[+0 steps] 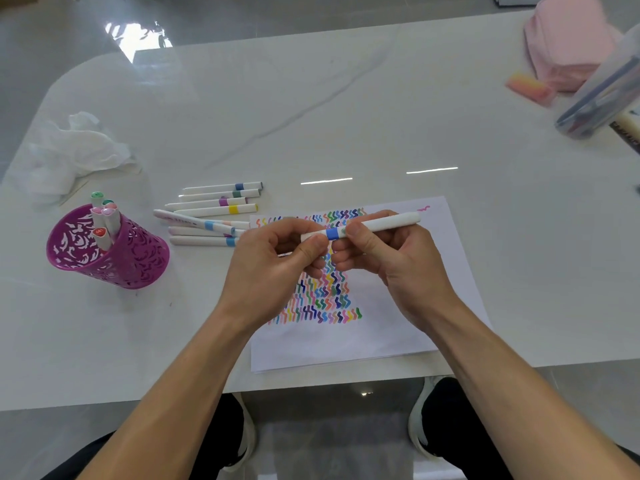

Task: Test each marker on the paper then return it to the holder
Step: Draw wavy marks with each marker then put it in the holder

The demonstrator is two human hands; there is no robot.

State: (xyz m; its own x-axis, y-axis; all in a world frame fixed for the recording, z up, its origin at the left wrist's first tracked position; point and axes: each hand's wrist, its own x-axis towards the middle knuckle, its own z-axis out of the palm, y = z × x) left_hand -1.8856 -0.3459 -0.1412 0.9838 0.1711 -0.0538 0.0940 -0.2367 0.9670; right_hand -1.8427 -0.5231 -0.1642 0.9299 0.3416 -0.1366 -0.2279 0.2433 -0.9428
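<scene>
Marble table point(346, 116); left hand point(273, 258), right hand point(391, 251) curled round marker point(381, 224)

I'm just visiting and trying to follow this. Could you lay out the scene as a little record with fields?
Left hand: pinches the blue-banded marker left of its band
Right hand: grips the same marker right of the band
Paper: covered with coloured squiggles, under both hands
Holder: purple, upright, left of paper, holds a few markers
Loose markers: several lying on the table between holder and paper
Tissue: crumpled, behind the holder
</scene>
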